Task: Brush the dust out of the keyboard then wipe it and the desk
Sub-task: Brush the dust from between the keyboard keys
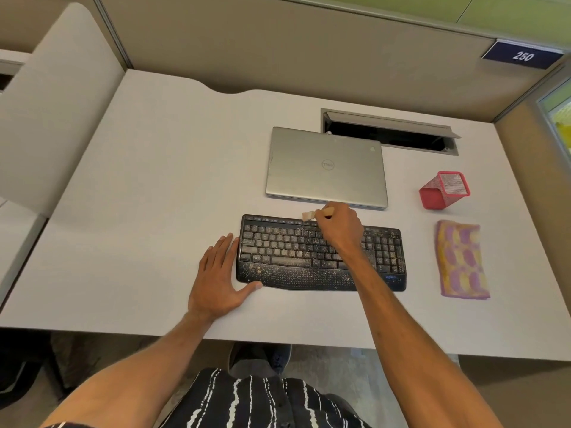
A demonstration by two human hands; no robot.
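A black keyboard speckled with pale dust lies on the white desk. My right hand grips a small wooden-handled brush, its bristles at the keyboard's top edge near the middle. My left hand lies flat on the desk against the keyboard's left end, thumb touching the front left corner. A folded yellow and purple cloth rests on the desk to the right of the keyboard.
A shut silver laptop sits just behind the keyboard. A red mesh pen holder stands at the right, an open cable slot behind the laptop. Partition walls enclose the desk's back and right sides.
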